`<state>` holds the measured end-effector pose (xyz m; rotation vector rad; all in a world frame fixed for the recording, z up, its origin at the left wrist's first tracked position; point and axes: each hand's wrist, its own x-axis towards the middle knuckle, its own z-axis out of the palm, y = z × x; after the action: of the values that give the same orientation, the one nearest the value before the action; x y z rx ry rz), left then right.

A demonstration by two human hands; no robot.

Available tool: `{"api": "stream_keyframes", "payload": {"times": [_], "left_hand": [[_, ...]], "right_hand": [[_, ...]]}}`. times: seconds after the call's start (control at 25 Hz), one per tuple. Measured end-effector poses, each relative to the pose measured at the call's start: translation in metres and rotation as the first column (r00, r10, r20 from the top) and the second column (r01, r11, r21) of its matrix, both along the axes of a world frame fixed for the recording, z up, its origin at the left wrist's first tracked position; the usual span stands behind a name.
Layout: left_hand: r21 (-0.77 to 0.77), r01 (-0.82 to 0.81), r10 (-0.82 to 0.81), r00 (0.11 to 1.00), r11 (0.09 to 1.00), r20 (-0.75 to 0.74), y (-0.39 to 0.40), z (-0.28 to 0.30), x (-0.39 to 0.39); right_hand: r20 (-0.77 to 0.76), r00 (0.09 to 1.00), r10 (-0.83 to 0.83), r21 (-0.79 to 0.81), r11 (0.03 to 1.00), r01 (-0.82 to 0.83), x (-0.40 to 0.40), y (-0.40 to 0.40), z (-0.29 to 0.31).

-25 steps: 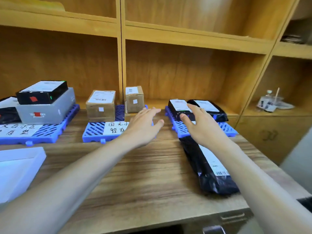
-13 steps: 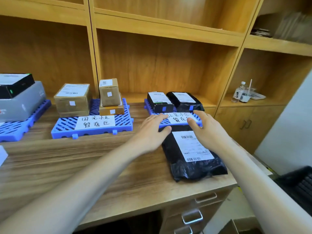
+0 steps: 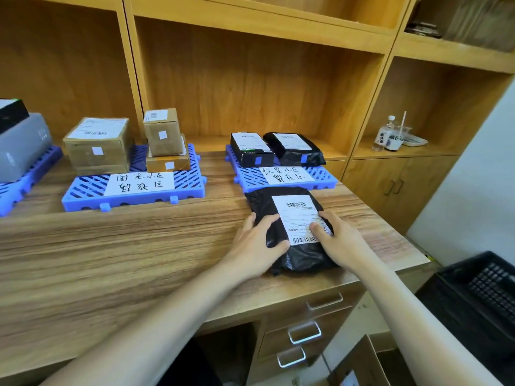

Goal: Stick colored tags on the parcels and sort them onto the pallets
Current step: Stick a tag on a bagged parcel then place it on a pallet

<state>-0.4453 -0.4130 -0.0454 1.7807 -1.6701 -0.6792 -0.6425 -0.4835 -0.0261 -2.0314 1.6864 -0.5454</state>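
A black plastic mailer parcel (image 3: 262, 201) with a white shipping label lies on the wooden desk, just in front of the right blue pallet (image 3: 252, 178). My left hand (image 3: 257, 243) grips its left edge, thumb on top. My right hand (image 3: 338, 239) presses on its right side, fingers over the label. That pallet carries a black box (image 3: 250, 147) and a black bag (image 3: 295, 149), both with blue tags. The middle blue pallet (image 3: 86, 192) holds three cardboard boxes (image 3: 97, 144) with white tags.
A grey box (image 3: 23, 147) with a black box on top sits on a third blue pallet at the far left. Wooden shelves rise behind the desk. A bottle and cup (image 3: 386, 135) stand in the right cubby. A black crate (image 3: 479, 291) sits low right, drawers (image 3: 303, 332) below the desk.
Both hands came back from the right pallet toward me and closed on the black mailer parcel. The view swung right and down.
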Motion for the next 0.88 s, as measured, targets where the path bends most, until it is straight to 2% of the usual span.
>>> {"api": "stream_keyframes", "payload": {"times": [0.2, 0.32, 0.48, 0.88], "left_hand": [[-0.016, -0.006, 0.006, 1.0, 1.0, 0.0, 0.002, 0.003, 0.002], [0.001, -0.008, 0.008, 0.997, 1.0, -0.074, 0.007, 0.004, 0.008], [0.007, -0.037, 0.038, 0.989, 0.999, -0.146, 0.022, 0.005, 0.027], [-0.082, -0.171, 0.157, 0.975, 0.982, -0.158, 0.074, 0.005, 0.103]], "right_hand": [[0.152, 0.988, -0.005, -0.009, 1.0, 0.007, 0.004, 0.005, 0.001], [0.204, 0.979, -0.01, -0.023, 1.0, 0.015, 0.011, 0.008, 0.001], [0.222, 0.975, 0.0, -0.038, 0.999, 0.009, 0.029, 0.016, 0.0], [0.259, 0.958, 0.125, -0.052, 0.992, -0.116, 0.109, 0.049, -0.005]]}}
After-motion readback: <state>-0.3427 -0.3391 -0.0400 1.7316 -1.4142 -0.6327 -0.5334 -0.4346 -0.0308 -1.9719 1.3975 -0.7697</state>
